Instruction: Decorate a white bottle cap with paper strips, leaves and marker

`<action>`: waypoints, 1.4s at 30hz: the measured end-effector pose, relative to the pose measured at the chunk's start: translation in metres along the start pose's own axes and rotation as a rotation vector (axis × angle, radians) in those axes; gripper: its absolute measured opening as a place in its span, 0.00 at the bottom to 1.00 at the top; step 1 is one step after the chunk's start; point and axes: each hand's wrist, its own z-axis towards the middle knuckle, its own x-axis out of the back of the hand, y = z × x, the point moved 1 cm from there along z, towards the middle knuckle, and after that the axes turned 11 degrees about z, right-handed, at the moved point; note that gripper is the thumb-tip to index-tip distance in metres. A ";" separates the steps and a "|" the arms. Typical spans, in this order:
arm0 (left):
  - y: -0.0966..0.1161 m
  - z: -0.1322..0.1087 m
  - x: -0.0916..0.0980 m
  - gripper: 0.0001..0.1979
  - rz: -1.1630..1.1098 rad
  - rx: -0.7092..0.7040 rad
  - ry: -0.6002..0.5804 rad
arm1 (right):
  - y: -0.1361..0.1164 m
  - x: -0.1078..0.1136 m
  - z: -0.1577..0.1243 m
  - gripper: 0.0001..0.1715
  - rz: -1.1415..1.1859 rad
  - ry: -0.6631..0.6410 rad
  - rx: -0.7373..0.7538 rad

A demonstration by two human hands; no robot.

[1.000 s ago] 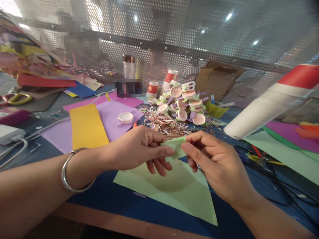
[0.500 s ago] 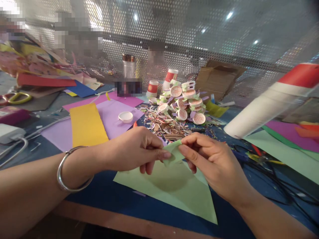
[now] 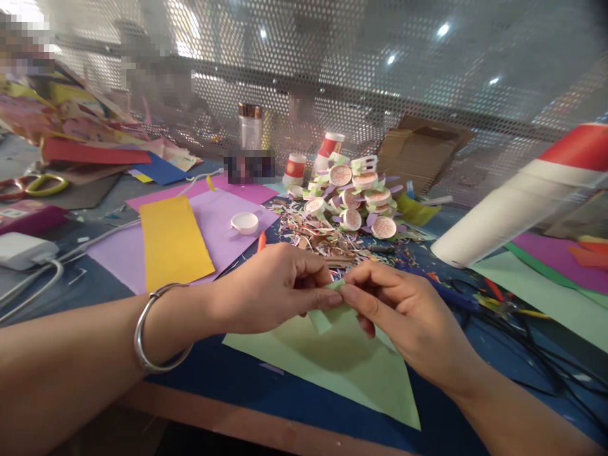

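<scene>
A small piece of light green paper (image 3: 323, 318) is pinched between my two hands, with a fold along its upper edge. My left hand (image 3: 285, 288), with a silver bangle on its wrist, grips it between thumb and fingers. On the other side my right hand (image 3: 396, 304) pinches its right end, and the thumbs almost meet. Below both hands a larger sheet of light green paper (image 3: 351, 373) lies on the blue tabletop. Beyond my fingers spread paper scraps (image 3: 313, 237) and a pile of crafted paper-cup pieces (image 3: 351, 196).
Yellow paper (image 3: 175, 244) and purple paper (image 3: 228, 218) lie to the left, with a white lid (image 3: 244, 223) on the purple. A tall stack of paper cups (image 3: 503, 209) leans at right, near black cables (image 3: 522, 342). Scissors (image 3: 45, 185) lie far left.
My left hand has moved right, closer to my right hand. The small green paper has turned and is now folded along its upper edge. The view has shifted slightly.
</scene>
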 end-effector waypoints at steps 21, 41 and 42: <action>-0.002 0.008 -0.003 0.14 -0.326 0.026 0.295 | 0.003 0.002 -0.002 0.13 0.112 0.222 0.064; -0.002 0.007 -0.004 0.12 -0.614 0.244 0.244 | 0.000 -0.004 -0.005 0.12 -0.570 0.146 0.602; -0.001 0.006 -0.004 0.12 -0.626 0.241 0.234 | 0.000 -0.004 -0.004 0.11 -0.575 0.144 0.615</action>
